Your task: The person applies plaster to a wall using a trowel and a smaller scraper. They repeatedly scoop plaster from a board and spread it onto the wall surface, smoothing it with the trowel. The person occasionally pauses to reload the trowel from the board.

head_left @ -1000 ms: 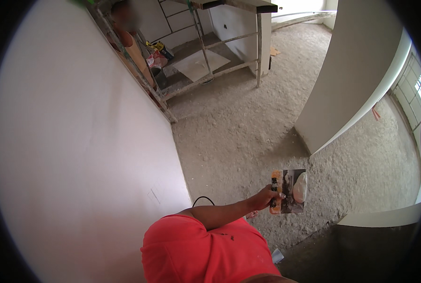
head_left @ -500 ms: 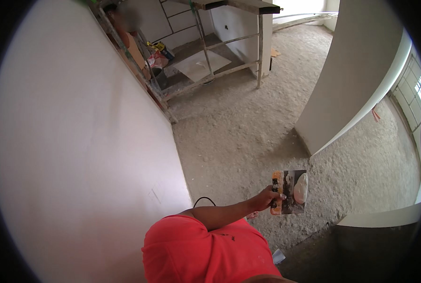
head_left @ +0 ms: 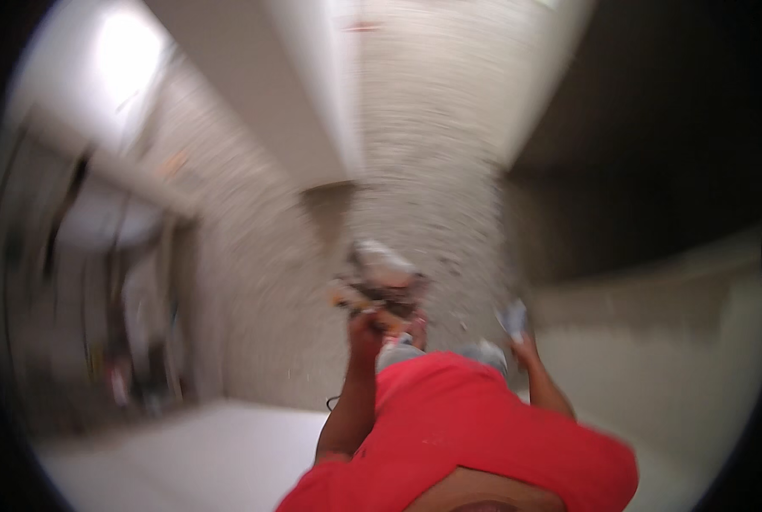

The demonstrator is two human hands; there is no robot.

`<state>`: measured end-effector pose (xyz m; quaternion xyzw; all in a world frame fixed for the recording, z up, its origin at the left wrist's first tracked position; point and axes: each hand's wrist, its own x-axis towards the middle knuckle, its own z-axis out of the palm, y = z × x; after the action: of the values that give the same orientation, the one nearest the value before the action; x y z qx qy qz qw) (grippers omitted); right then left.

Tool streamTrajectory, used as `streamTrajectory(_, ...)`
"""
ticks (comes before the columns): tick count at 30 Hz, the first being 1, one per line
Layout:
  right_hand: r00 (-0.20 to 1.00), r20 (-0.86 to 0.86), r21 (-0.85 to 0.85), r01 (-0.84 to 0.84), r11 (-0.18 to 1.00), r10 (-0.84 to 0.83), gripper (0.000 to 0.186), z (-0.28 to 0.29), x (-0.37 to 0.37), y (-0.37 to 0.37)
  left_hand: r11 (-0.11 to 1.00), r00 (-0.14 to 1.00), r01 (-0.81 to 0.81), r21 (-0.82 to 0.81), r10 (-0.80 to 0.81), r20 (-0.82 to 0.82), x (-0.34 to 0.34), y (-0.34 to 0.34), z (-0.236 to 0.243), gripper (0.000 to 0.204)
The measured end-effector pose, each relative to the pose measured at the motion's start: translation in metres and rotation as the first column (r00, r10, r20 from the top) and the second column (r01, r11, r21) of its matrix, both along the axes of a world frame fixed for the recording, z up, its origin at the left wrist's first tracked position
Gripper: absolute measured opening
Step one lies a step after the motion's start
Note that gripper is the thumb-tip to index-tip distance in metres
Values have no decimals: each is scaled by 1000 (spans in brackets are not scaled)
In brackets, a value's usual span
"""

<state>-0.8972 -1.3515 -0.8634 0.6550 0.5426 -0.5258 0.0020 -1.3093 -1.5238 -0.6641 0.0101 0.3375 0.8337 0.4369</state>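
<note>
Motion blurs the whole view. My left hand [head_left: 364, 331] is closed round the orange handle of a wide putty knife [head_left: 391, 300], held in front of my body. A lump of white putty [head_left: 384, 261] sits on its dark blade. On the other side my right hand [head_left: 524, 347] is lowered beside my hip, its fingers wrapped round a small pale blue-grey scraper-like tool [head_left: 510, 317]. Smearing hides that tool's exact shape. The two tools are well apart.
Rough grey floor [head_left: 261, 256] runs beneath and ahead. A pale wall end [head_left: 261, 94] stands ahead to the left, with a dark opening [head_left: 637, 171] at the right. At far left is blurred scaffolding [head_left: 78, 213]. A white wall [head_left: 201, 444] lies close on my left.
My view has swung to the right, so the scaffolding now lies far left. The putty knife has come nearer my body, and my right hand with its tool has come into view.
</note>
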Motion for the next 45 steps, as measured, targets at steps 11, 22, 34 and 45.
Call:
streamTrajectory(11, 775, 194, 206, 568, 797, -602, 42, 131, -5, -256, 763, 757, 632, 137, -646, 101, -37, 33, 74, 55)
streamTrajectory(22, 633, 190, 148, 737, 659, -751, 39, 189, -105, -428, 576, 561, 806, 137, -817, 135, -46, 12, 192, 51)
streamTrajectory(34, 491, 89, 91, 862, 498, -867, 46, 193, -205, -453, 442, 431, 892, 95, -895, 114, -58, 41, 143, 44)
streamTrajectory(45, 566, 509, -80, 781, 620, -648, 77, 263, -299, -487, 399, 414, 910, -110, -886, 207, -68, 49, 79, 42)
